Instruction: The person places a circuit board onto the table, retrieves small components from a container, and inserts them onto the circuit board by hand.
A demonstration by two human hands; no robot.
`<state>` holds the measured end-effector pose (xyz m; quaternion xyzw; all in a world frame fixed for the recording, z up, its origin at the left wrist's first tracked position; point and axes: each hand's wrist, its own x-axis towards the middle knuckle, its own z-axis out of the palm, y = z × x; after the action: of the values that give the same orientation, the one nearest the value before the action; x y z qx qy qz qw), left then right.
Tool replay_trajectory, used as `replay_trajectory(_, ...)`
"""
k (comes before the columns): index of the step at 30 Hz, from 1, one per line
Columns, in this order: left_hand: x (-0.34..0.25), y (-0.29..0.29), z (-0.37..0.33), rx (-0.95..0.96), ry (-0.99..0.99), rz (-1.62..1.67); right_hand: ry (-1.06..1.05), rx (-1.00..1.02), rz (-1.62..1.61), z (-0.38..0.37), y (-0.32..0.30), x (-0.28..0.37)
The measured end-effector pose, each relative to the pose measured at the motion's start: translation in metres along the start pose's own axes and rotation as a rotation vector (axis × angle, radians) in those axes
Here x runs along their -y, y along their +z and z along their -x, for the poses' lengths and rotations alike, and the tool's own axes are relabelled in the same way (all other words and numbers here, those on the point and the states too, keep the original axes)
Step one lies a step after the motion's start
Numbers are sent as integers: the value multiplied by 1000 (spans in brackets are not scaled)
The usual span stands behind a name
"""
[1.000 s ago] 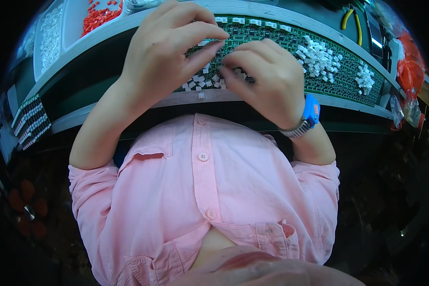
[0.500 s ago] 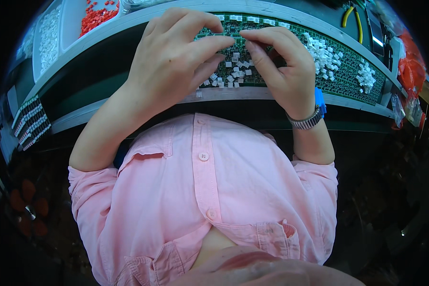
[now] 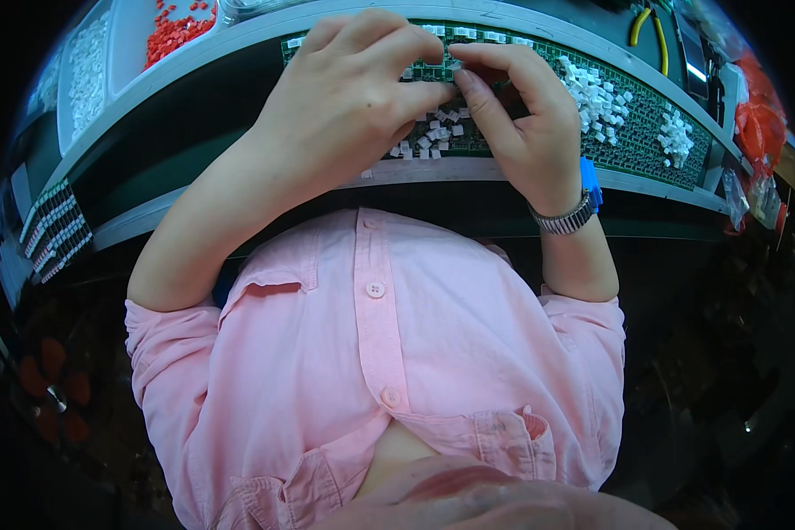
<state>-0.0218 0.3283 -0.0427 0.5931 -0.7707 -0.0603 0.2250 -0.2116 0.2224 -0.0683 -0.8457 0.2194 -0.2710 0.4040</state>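
A long green circuit board panel (image 3: 638, 132) lies across the bench, with white connectors (image 3: 493, 37) in a row along its far edge. My right hand (image 3: 530, 124) is over its middle, thumb and index finger pinched on what looks like a small white connector (image 3: 455, 65). Close beside it my left hand (image 3: 353, 93) reaches over the board, fingers bent and apart, thumb tip near the right thumb. Loose white connectors (image 3: 437, 137) lie beneath the hands. A larger heap (image 3: 596, 99) sits right of my right hand, and a smaller heap (image 3: 676, 140) farther right.
Metal rails (image 3: 627, 187) border the bench. White trays at the far left hold red parts (image 3: 175, 35) and white parts (image 3: 88, 71). Yellow-handled pliers (image 3: 662, 42) lie at the far right, near red plastic bags (image 3: 758, 124). Striped board strips (image 3: 57, 231) stand at the left edge.
My left hand has moved slightly right, its thumb closer to the right fingertips. My right hand has hardly moved. The board panel has shifted slightly left.
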Motion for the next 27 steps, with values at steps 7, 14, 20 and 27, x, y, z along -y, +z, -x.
replay_trajectory(7, 13, 3, 4, 12, 103, -50, -12, 27, 24, -2, -5, -1)
replay_trajectory(14, 17, -4, 19, -141, 38, 295, -326, 32, 255, -22, -4, 0)
replay_trajectory(20, 10, -11, 31, -136, -11, 347, -446, 91, 448, -28, -8, 0)
replay_trajectory(27, 11, -15, 32, -95, -74, 469, -498, 103, 390, -33, -7, -2)
